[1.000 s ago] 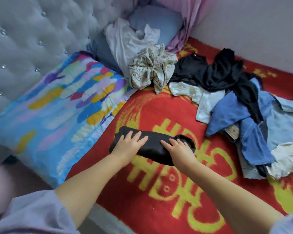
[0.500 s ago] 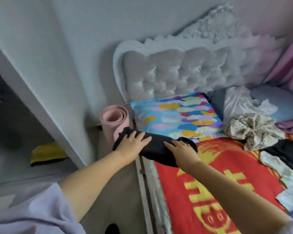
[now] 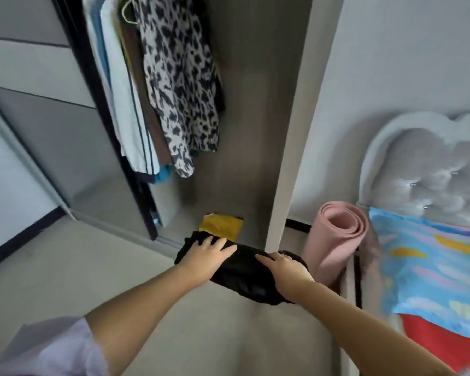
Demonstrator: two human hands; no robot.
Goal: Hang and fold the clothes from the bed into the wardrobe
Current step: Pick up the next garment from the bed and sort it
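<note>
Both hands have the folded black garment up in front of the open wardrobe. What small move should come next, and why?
Probably carry it forward and down onto the wardrobe floor, beside or on the yellow folded item. The left hand and right hand hold the folded black garment just outside the opening; the hanging clothes take up the rail space above.

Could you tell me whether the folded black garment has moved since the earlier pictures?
Yes. The folded black garment, held by both hands, has left the bed and is now before the open wardrobe.
</note>
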